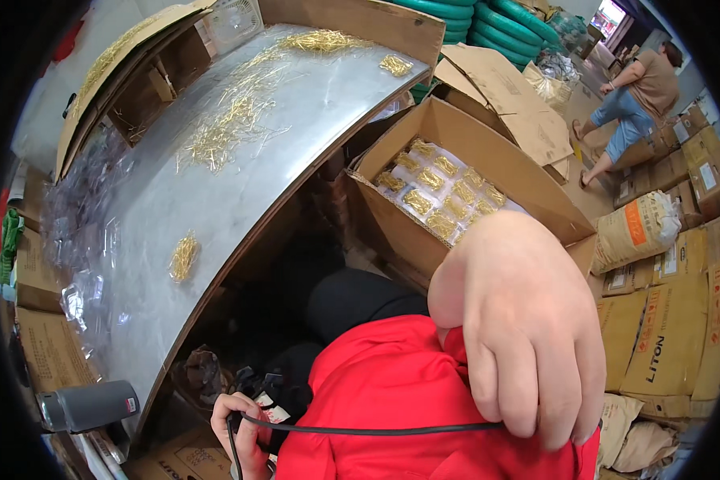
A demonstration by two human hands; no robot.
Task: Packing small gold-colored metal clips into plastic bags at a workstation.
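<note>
A thin black cable (376, 431) runs across the front of my red top, between my two hands. At the lower left my left hand (244, 428) pinches it, and a loose length hangs down below the fingers. My right hand (528, 328) looms large at the right, back of the hand up, with its fingers curled down where the cable's other part disappears beneath them. The fingertips' exact hold is hidden there. Left of me, on the grey tabletop (240, 192), lies a small bundle of gold-coloured metal pins (184, 258).
Loose gold pins (236, 120) spread over the table's far part. Beside the table stands an open carton (528, 180) with several packed pin bundles. A dark grey cylinder (88, 406) sits at the near left edge. Stacked cartons (668, 336) line the right; a person (640, 96) is farther back.
</note>
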